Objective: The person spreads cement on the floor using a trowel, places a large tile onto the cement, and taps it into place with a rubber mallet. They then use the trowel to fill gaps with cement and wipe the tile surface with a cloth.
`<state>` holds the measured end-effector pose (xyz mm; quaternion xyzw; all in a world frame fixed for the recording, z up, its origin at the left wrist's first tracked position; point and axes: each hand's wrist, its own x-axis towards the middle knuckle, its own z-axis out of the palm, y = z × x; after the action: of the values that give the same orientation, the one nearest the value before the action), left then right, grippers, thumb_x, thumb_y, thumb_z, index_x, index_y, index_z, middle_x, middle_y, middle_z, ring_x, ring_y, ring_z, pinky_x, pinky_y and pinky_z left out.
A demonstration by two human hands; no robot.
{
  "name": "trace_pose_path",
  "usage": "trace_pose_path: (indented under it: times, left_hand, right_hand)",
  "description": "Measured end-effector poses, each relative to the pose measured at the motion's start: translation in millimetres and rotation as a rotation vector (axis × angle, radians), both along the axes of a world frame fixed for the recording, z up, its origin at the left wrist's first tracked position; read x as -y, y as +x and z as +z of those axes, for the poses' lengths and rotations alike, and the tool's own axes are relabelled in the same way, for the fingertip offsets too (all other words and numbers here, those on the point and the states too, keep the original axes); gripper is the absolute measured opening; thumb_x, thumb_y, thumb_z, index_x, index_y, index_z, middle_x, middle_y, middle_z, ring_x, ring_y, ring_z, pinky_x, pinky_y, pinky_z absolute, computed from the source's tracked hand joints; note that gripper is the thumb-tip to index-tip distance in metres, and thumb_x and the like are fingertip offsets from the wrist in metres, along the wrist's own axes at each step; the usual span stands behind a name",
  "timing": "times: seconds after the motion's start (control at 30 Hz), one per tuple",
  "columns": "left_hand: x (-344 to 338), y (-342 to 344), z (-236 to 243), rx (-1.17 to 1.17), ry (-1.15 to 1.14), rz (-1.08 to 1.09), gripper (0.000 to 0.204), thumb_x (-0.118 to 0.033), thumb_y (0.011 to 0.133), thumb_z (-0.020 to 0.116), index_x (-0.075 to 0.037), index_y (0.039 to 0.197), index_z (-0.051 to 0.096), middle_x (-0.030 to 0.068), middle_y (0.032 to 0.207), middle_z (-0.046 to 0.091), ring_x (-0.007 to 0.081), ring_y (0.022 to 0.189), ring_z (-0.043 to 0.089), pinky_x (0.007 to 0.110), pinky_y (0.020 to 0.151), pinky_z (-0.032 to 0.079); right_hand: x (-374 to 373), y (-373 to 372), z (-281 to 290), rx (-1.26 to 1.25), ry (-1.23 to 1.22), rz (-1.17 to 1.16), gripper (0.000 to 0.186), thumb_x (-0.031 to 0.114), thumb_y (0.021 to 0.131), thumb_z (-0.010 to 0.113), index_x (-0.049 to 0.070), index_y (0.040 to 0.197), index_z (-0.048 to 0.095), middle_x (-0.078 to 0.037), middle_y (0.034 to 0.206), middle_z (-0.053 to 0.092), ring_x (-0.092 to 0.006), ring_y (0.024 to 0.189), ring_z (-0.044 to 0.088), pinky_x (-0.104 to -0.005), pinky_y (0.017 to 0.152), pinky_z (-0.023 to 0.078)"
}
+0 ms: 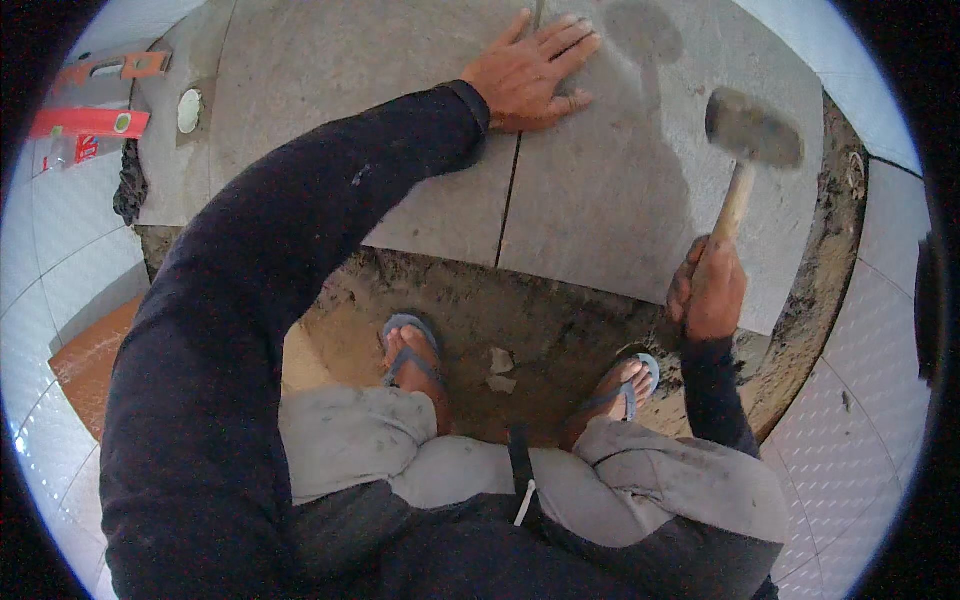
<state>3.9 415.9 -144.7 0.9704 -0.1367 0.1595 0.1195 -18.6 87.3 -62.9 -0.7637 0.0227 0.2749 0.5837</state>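
Grey tiles (620,190) on seemingly mortar bed (560,320)

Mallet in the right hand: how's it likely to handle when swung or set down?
The mallet probably feels head-heavy: bulky grey head, thin wooden handle. The right hand grips low, so it likely pulls forward. Laid down, the rounded head might roll a little on the grey tile.

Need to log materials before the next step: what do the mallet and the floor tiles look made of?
The mallet: dull grey head, likely rubber, blurred; pale wooden handle gripped by the right hand. The floor tiles under the left hand: matte grey, stone or porcelain by look, dusty surface, straight cut joint.
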Motion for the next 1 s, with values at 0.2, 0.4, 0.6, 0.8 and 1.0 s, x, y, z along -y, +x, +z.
trace_pose_path:
  times: [0.2,0.4,0.6,0.8,1.0]
  left_hand:
    - [-6,2,7,-0.231,0.149,-0.030,0.073,-0.053,0.102,0.032,0.000,0.152,0.025,0.0200,0.159,0.024,0.0341,0.149,0.020,0.056,0.119,0.013]
    - [0,1,19,-0.237,0.166,-0.006,0.072,-0.052,0.103,0.033,-0.001,0.153,0.024,0.0192,0.159,0.023,0.0328,0.149,0.019,0.057,0.119,0.013]
    - [-6,1,16,-0.238,0.125,-0.012,0.070,-0.050,0.102,0.036,-0.003,0.154,0.024,0.0182,0.160,0.023,0.0322,0.149,0.019,0.053,0.120,0.014]
    - [-179,-10,37,-0.309,-0.023,0.324,0.064,-0.038,0.100,0.048,-0.002,0.150,0.032,0.0217,0.151,0.039,0.0348,0.146,0.028,0.046,0.119,0.021]
    - [-391,-45,112,0.238,0.031,0.646,0.057,-0.033,0.096,0.057,0.004,0.139,0.049,0.0233,0.127,0.060,0.0365,0.113,0.058,0.040,0.103,0.043]
  right_hand:
    - [25,-21,-41,0.551,-0.651,0.415,0.032,0.033,0.100,0.050,0.003,0.095,0.059,-0.024,0.070,0.061,-0.0426,0.062,0.063,-0.0473,0.054,0.046]
    - [19,-18,-31,0.717,-0.517,0.451,0.030,0.032,0.099,0.054,0.003,0.094,0.060,-0.020,0.066,0.061,-0.0392,0.058,0.062,-0.0431,0.053,0.046]
    - [50,-29,-37,0.504,-0.429,0.322,0.025,0.026,0.097,0.057,0.002,0.100,0.061,-0.019,0.071,0.064,-0.0374,0.063,0.064,-0.0428,0.057,0.048]
    - [109,-22,-57,0.231,-0.374,0.213,0.034,0.038,0.098,0.053,0.005,0.099,0.057,-0.009,0.066,0.056,-0.0248,0.054,0.056,-0.0377,0.052,0.046]
    - [97,17,-52,-0.294,0.121,-0.221,0.044,0.057,0.098,0.048,0.014,0.100,0.055,0.002,0.064,0.050,-0.0120,0.041,0.041,-0.0285,0.036,0.033]
